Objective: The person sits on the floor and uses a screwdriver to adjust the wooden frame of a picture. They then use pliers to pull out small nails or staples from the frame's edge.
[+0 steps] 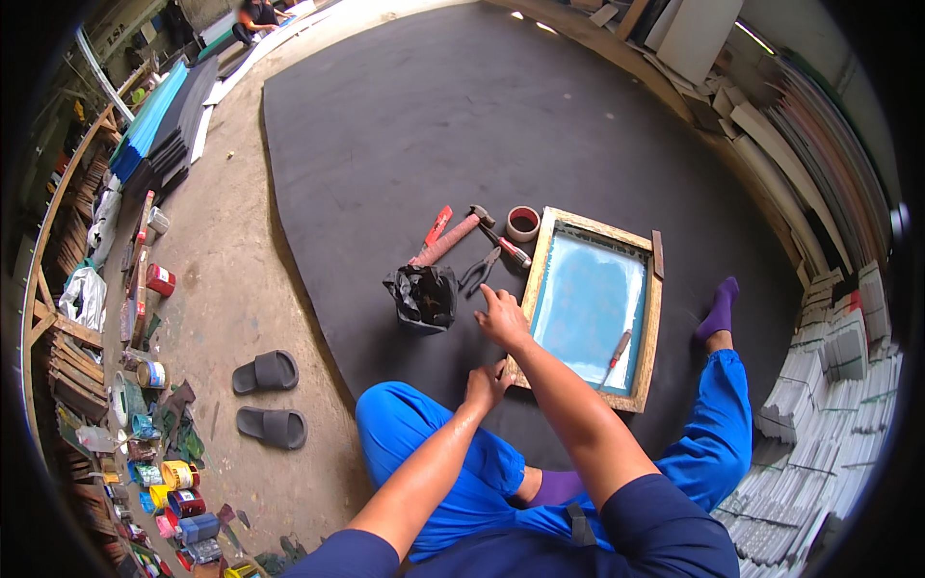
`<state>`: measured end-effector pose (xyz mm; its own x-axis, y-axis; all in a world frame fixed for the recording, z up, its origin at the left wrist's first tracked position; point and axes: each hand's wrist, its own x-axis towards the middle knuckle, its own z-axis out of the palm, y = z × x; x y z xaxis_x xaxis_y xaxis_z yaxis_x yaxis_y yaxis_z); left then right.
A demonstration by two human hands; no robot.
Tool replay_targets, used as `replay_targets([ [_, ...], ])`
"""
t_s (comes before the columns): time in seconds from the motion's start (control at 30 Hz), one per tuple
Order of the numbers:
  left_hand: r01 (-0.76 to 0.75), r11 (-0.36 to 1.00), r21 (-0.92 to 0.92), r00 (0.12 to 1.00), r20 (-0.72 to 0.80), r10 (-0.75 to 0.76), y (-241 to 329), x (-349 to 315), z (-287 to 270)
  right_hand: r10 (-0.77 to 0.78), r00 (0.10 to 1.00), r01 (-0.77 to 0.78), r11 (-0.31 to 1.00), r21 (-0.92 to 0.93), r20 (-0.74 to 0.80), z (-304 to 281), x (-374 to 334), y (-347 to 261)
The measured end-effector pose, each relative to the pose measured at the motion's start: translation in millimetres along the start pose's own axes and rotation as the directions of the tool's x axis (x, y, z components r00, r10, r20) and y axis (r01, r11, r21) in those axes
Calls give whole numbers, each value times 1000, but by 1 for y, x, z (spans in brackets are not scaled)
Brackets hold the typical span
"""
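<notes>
A wooden screen-printing frame (653,352) with blue-and-white mesh lies on a black sheet before me. My left hand (487,387) is closed at its near left corner, fingertips against the wood. Over the frame's left edge reaches my right hand (503,318), fingers apart and holding nothing, close to a pair of pliers (479,274). On the mesh rests a thin tool with a grey and red handle (620,349), apparently a screwdriver. Beyond the pliers lie a hammer (451,237), a red-handled screwdriver (517,254), a red tool (438,223) and a roll of tape (522,223).
A container lined with black plastic (424,297) stands left of my hands. Two dark slides (268,397) sit on the concrete floor. Paint cans (180,474) line the far left; stacked white bundles (800,462) are at right. Another person (257,17) crouches far off.
</notes>
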<state>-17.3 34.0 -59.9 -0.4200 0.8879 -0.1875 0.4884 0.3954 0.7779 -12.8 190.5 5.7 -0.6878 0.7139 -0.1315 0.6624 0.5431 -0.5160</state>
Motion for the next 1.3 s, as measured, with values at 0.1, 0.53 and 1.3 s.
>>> replay_targets([
  [0.1,6,1000,-2,1000,17,-6,-3,-4,-4,109,993,-110,994,13,35,11,33,-18],
  [0.53,66,992,-111,994,93,-56,-1,0,-11,311,949,-310,951,-13,50,32,72,-20],
  [1.3,74,997,13,993,-93,-73,21,-19,-8,573,814,-318,575,753,-94,-123,-186,187],
])
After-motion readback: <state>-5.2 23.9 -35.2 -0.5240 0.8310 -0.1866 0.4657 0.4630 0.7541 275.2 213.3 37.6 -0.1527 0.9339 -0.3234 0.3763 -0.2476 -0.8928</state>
